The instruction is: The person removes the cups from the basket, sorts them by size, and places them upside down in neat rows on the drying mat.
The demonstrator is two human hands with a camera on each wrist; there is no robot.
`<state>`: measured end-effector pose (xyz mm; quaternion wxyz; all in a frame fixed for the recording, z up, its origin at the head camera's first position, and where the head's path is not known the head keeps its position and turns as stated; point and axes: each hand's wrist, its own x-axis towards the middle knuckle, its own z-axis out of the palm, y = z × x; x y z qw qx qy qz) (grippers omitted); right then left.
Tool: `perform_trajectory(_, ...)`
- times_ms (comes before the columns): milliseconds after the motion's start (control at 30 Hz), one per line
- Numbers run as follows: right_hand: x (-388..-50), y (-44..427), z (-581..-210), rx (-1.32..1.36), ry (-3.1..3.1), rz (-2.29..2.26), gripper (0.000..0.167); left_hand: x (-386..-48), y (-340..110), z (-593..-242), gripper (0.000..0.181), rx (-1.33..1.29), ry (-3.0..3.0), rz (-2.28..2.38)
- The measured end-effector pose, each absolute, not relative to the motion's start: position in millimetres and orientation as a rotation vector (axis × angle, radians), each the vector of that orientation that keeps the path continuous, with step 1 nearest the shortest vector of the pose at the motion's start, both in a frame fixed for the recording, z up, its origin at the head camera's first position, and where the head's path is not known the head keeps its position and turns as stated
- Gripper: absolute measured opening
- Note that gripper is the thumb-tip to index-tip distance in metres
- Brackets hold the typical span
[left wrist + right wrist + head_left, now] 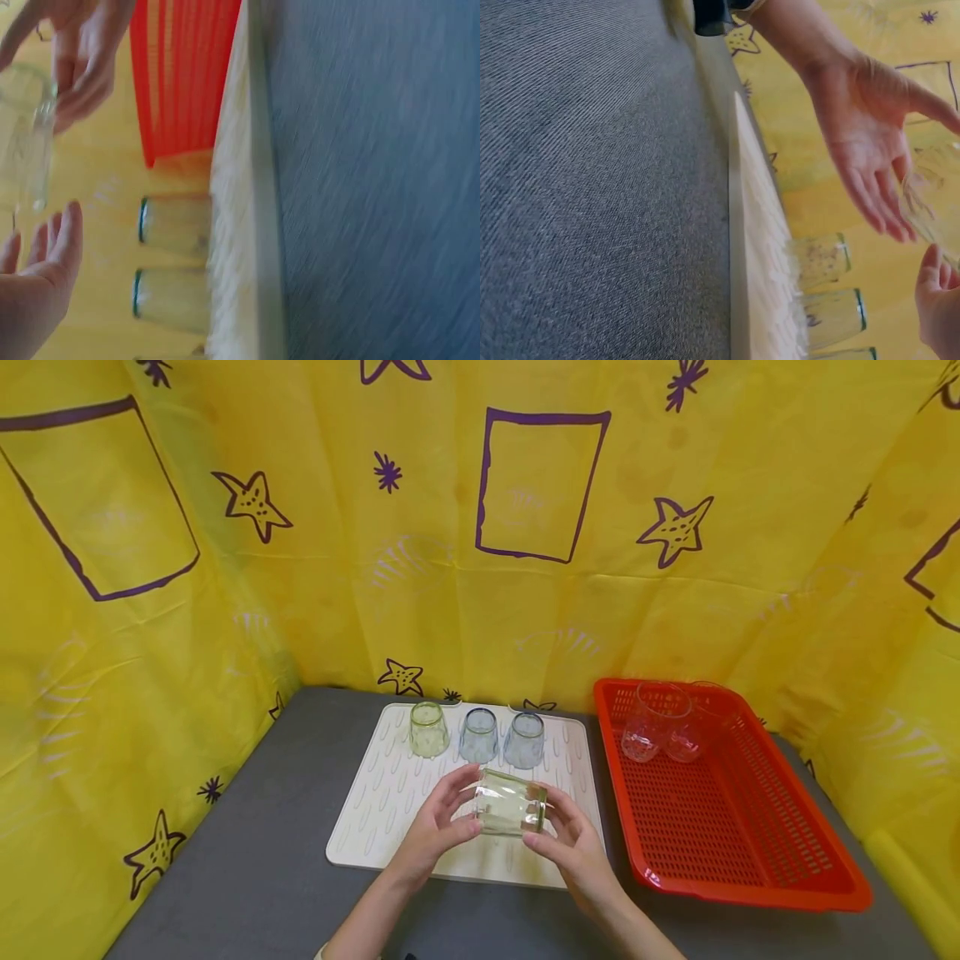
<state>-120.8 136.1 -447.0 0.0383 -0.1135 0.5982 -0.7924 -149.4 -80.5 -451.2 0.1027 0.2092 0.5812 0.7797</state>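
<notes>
Left hand (437, 820) and right hand (573, 843): grip closed on green glass (508, 803), one per end, sideways above white mat (367, 814). Three other glasses (478, 740) on mat.

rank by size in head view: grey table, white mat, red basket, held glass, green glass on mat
Grey table
White mat and red basket: too alike to rank
Held glass, green glass on mat: nearness makes it unsure
</notes>
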Motion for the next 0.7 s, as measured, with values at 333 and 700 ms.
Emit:
perform_trajectory(333,-118.1,138.1,-448.3,-0.314,1.807,-2.404,0.065,-156.6,-90.9,-449.1,0.067,0.866,1.860,2.202)
perform_trajectory(700,-120.2,131.7,-454.3,-0.314,1.652,-2.512,0.068,-154.7,-87.4,-449.8,0.065,0.798,1.890,2.233)
